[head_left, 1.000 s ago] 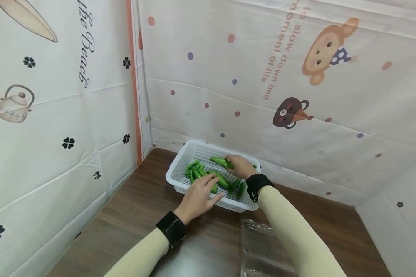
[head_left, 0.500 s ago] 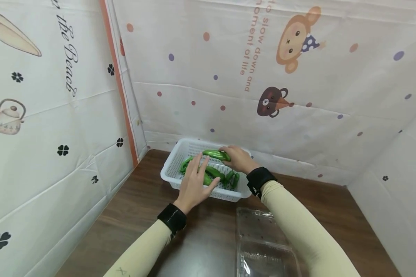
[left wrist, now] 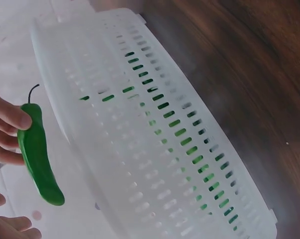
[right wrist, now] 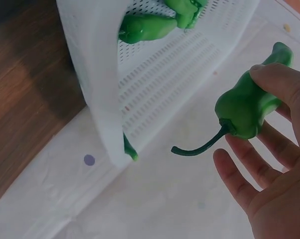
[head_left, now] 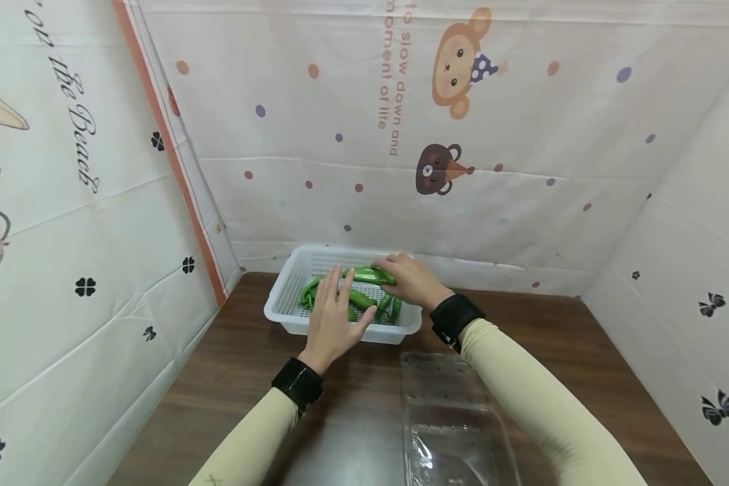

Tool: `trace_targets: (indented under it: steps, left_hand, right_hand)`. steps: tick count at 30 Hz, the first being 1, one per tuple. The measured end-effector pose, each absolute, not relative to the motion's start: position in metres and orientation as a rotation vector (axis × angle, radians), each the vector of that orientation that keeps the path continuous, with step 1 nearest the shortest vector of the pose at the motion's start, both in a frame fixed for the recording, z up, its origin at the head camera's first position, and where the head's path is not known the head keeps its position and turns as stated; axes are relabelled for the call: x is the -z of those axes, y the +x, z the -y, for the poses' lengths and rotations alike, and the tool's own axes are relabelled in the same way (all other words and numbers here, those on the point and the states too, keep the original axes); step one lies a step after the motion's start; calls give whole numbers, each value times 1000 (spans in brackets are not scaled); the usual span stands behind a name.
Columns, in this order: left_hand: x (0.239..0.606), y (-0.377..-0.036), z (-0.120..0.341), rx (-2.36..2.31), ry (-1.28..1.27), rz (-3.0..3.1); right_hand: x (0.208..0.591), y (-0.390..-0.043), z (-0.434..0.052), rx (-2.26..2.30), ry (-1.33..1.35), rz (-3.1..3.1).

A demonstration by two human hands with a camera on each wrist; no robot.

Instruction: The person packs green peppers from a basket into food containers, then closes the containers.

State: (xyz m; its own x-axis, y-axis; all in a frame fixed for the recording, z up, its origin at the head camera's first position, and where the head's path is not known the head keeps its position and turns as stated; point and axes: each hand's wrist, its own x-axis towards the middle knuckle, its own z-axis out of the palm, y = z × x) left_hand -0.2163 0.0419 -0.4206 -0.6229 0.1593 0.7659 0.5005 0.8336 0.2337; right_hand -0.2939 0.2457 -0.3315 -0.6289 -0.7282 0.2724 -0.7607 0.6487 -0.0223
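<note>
Cloth (head_left: 267, 142): printed walls left, right and behind; pale, folds showing.
Surface (head_left: 212, 378): dark wood grain, shiny toward the front.
Basket (head_left: 395, 335): white, slotted, at the surface's back edge, near its back left corner. A hard push on its front rim could shift it against the cloth, I judge.
Tray (head_left: 443, 406): clear plastic, just in front of the basket, toward the surface's front edge. Partly behind the right sleeve (head_left: 547, 398); looks light, so a low-swinging forearm might knock it.
Left hand (head_left: 331, 320): fingers straight and spread, over the basket's front edge; grips nothing. Possible trouble: its fingertips bumping the free end of the pepper and twisting it loose.
Right hand (head_left: 413, 280): pinching one pepper between thumb and fingers, near the stem end. Smooth skin and a one-ended hold could let it tip or slip.
Held pepper (head_left: 370, 275): in the head view, over the basket's back half, reaching from the right hand's fingertips toward the left hand; apart from the left fingers in the left wrist view.
Other peppers (head_left: 361, 299): loose inside the basket, partly behind the left hand.
Stem (right wrist: 199, 150): thin, curved, free of the fingers; could snag.
</note>
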Motion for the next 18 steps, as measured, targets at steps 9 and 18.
trace_targets:
  steps: [9, 18]
  left_hand:
    - [423, -215, -55, 591, -495, 2211]
    - [422, -211, -70, 594, -547, 2190]
  right_hand:
    - [338, -282, -268, -231, 1254, 2530]
    - [339, -267, -288, -269, 1232, 2506]
